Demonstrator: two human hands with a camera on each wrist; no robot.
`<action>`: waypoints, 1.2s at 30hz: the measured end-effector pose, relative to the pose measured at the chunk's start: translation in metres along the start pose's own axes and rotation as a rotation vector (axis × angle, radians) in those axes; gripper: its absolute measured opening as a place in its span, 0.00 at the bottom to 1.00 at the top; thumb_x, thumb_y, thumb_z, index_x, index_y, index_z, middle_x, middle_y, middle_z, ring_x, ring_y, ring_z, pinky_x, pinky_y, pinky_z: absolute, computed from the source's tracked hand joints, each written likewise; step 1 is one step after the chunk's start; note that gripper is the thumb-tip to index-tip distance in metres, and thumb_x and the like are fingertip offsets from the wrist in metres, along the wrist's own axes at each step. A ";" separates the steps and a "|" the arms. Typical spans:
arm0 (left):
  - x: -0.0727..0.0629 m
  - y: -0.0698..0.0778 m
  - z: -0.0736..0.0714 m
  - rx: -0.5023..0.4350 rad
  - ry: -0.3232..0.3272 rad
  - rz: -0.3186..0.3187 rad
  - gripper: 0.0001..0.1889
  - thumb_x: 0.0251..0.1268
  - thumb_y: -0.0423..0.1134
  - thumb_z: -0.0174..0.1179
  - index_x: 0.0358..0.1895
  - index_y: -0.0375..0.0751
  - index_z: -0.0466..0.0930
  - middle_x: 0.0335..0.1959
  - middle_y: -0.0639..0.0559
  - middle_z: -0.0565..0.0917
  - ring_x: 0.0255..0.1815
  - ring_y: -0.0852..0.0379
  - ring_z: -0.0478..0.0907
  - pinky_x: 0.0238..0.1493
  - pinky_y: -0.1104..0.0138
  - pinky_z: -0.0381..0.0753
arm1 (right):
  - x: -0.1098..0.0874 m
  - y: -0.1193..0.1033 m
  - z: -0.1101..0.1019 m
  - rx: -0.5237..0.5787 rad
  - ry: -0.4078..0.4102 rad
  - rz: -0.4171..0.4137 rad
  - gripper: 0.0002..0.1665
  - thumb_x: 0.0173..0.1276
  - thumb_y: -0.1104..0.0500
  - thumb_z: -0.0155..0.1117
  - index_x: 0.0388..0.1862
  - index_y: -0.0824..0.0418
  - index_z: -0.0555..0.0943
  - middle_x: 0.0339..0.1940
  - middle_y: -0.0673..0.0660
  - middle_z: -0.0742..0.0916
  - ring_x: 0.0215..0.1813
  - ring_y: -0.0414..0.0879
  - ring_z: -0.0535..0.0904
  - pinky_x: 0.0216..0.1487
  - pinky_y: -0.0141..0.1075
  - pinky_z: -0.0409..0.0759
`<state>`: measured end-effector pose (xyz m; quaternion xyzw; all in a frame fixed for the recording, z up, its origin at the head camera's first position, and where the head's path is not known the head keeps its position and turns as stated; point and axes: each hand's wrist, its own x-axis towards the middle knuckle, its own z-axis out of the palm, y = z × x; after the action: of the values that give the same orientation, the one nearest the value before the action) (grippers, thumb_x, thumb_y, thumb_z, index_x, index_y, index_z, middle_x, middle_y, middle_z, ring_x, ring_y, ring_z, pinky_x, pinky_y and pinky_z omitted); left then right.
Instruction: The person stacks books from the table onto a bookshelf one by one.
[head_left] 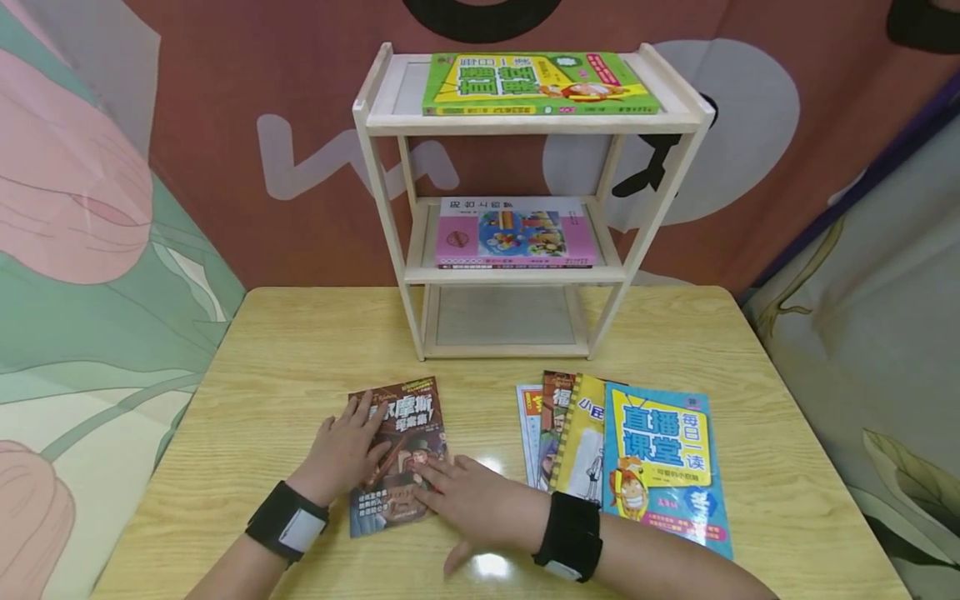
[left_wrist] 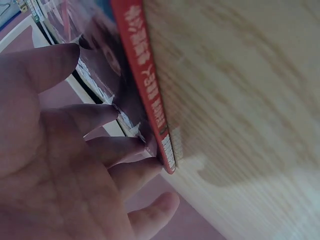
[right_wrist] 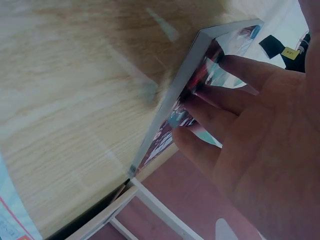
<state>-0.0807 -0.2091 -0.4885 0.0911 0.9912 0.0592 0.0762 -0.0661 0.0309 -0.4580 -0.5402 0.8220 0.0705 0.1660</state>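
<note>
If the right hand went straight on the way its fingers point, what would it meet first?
Beyond the brown book under its fingertips, the right hand would probably meet the left hand first, though heights are hard to judge from above.

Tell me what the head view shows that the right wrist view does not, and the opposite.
Head only: the green and yellow paper book and the pink paper book on the white wooden shelf.
Right wrist only: the pale edge of the brown paper book.
Both: that book, the shelf, the bare right hand, the light wooden table.
</note>
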 end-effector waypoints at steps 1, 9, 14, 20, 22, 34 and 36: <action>0.000 0.000 -0.001 0.002 -0.002 -0.003 0.33 0.68 0.54 0.52 0.71 0.42 0.61 0.73 0.35 0.56 0.72 0.34 0.55 0.61 0.36 0.61 | 0.000 0.001 -0.001 0.018 -0.004 0.010 0.62 0.45 0.17 0.49 0.75 0.49 0.58 0.78 0.54 0.56 0.78 0.49 0.49 0.73 0.47 0.57; -0.005 0.008 -0.010 0.050 -0.009 -0.023 0.34 0.67 0.56 0.53 0.69 0.38 0.64 0.70 0.31 0.62 0.69 0.33 0.61 0.59 0.38 0.66 | -0.005 0.015 -0.006 0.132 -0.025 0.084 0.60 0.44 0.19 0.53 0.73 0.48 0.61 0.77 0.54 0.57 0.77 0.49 0.53 0.73 0.49 0.57; -0.008 0.013 -0.008 0.053 -0.012 -0.040 0.35 0.66 0.58 0.53 0.68 0.37 0.65 0.69 0.29 0.62 0.68 0.31 0.61 0.60 0.38 0.65 | -0.007 0.023 -0.008 0.137 -0.024 0.131 0.63 0.40 0.17 0.52 0.72 0.49 0.63 0.77 0.55 0.57 0.76 0.50 0.54 0.72 0.51 0.58; -0.012 0.017 -0.008 0.057 0.008 -0.052 0.35 0.65 0.59 0.52 0.67 0.36 0.67 0.67 0.28 0.64 0.66 0.31 0.64 0.58 0.40 0.67 | -0.010 0.030 -0.011 0.136 -0.038 0.182 0.64 0.38 0.17 0.52 0.72 0.50 0.63 0.77 0.56 0.56 0.76 0.52 0.53 0.72 0.53 0.57; -0.014 0.019 -0.009 0.063 0.018 -0.052 0.35 0.65 0.59 0.53 0.66 0.36 0.68 0.66 0.27 0.65 0.65 0.31 0.65 0.57 0.40 0.68 | -0.010 0.032 -0.011 0.147 -0.039 0.201 0.64 0.39 0.17 0.52 0.72 0.50 0.63 0.77 0.56 0.56 0.76 0.53 0.53 0.72 0.54 0.56; -0.026 0.041 -0.015 0.154 -0.007 -0.091 0.37 0.62 0.62 0.53 0.61 0.30 0.73 0.56 0.21 0.72 0.53 0.30 0.74 0.47 0.45 0.76 | -0.003 0.046 -0.008 0.084 -0.036 0.333 0.67 0.39 0.15 0.49 0.73 0.53 0.62 0.75 0.61 0.61 0.75 0.57 0.57 0.70 0.54 0.61; -0.028 0.044 -0.017 0.164 -0.025 -0.095 0.37 0.62 0.62 0.53 0.60 0.30 0.74 0.52 0.22 0.75 0.49 0.32 0.76 0.43 0.46 0.78 | -0.001 0.048 -0.007 0.063 -0.029 0.346 0.65 0.42 0.15 0.47 0.73 0.53 0.62 0.75 0.61 0.61 0.74 0.57 0.58 0.69 0.53 0.63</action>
<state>-0.0490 -0.1731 -0.4622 0.0506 0.9949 -0.0268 0.0835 -0.1109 0.0487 -0.4542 -0.3844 0.9020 0.0800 0.1798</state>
